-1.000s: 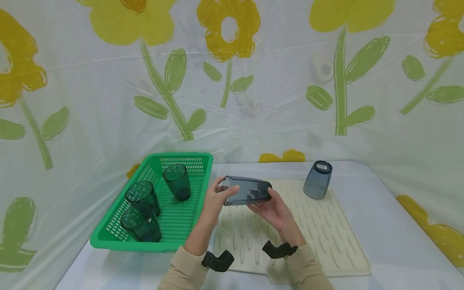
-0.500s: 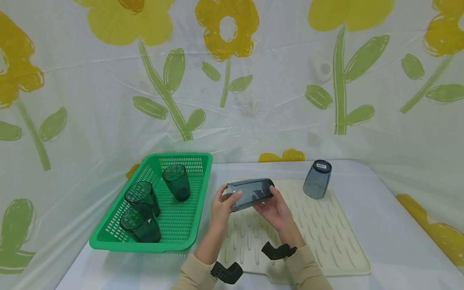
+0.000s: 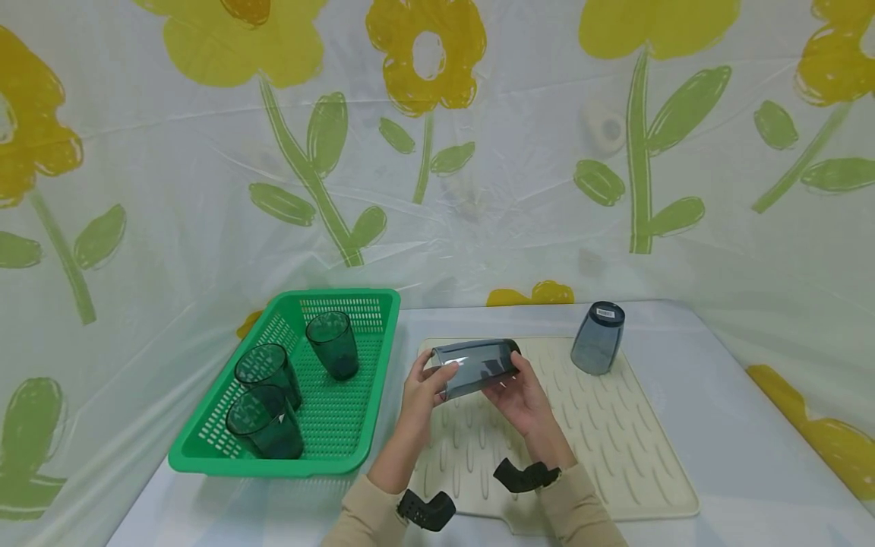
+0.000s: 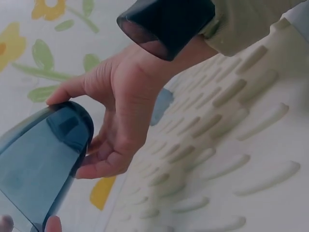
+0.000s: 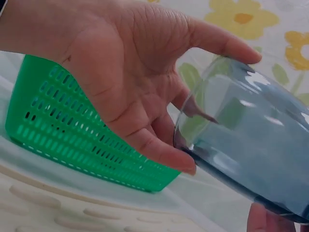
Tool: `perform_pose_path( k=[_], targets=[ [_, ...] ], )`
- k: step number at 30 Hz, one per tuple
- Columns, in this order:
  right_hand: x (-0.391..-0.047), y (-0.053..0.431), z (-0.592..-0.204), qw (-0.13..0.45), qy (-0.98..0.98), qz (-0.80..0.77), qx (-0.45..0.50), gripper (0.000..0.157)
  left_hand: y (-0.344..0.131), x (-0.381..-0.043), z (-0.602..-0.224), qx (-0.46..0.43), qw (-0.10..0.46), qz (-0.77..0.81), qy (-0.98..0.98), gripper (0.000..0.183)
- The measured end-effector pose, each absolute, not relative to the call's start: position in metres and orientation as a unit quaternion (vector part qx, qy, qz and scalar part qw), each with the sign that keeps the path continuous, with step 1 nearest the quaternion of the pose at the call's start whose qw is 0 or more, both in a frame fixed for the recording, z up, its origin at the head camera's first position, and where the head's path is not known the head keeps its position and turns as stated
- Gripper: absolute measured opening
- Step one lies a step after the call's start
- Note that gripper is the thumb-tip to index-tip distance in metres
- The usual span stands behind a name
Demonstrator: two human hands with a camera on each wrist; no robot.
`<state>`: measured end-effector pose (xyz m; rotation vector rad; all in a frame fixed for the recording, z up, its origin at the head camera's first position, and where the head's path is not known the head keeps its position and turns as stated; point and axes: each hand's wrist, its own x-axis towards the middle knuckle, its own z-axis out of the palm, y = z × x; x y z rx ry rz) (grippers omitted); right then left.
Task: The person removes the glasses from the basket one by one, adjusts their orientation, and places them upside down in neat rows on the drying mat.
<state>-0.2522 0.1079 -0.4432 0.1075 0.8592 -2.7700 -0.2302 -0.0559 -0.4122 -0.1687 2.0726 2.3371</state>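
While the L hand [image 3: 418,391] grips the rim end of a smoky blue glass [image 3: 478,368], the R hand [image 3: 525,399] has its base end, so it's a two-handed hold w/ neither hand clenched nor released. L fingers are bent, thumb laid along the near side, another finger up by the top of the rim; one shows through the clear wall in the R wrist view, but can't tell if it's inside or behind. R hand pinches the thick dark base btwn one digit over the top & others curled beneath, knuckles bent, clear gap btwn palm & glass. Glass lies on its side in the air over the cream ribbed mat [image 3: 615,456], mouth to L, base to R & a bit higher. Pose-wise, both forearms reach fwd from the bottom edge & lean toward each other; beige sleeves [image 3: 372,516] end near the black wrist mounts [image 3: 427,510]. A 2nd glass [image 3: 597,346], upside down w/ a label on its base, stands at the mat's far R corner. Green basket [image 3: 273,466], L of the L hand, has 3 tumblers [image 3: 266,425] in it, mouths up.
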Motion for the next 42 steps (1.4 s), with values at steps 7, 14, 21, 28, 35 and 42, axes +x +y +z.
perform_pose_path(
  k=[7,14,21,28,35,42],
  targets=[
    [-0.252,0.108,-0.442,0.086,0.302,-0.948,0.056,0.021,-0.057,-0.235,-0.411,-0.036,0.04,0.736,0.675,0.073],
    [-0.252,0.112,-0.439,0.078,0.313,-0.945,0.06,0.021,-0.059,-0.237,-0.409,-0.016,0.053,0.722,0.69,0.074],
    [-0.253,0.117,-0.43,0.071,0.348,-0.934,0.048,0.017,-0.061,-0.237,-0.409,0.003,0.064,0.72,0.691,0.074],
    [-0.258,0.122,-0.418,0.065,0.386,-0.919,0.039,0.027,-0.061,-0.236,-0.408,0.0,0.065,0.714,0.697,0.074],
    [-0.263,0.131,-0.41,0.074,0.399,-0.912,0.06,0.031,-0.066,-0.235,-0.407,0.003,0.055,0.712,0.7,0.072],
    [-0.271,0.14,-0.401,0.077,0.448,-0.89,0.04,0.025,-0.068,-0.237,-0.403,-0.016,0.049,0.699,0.713,0.071]
  ],
)
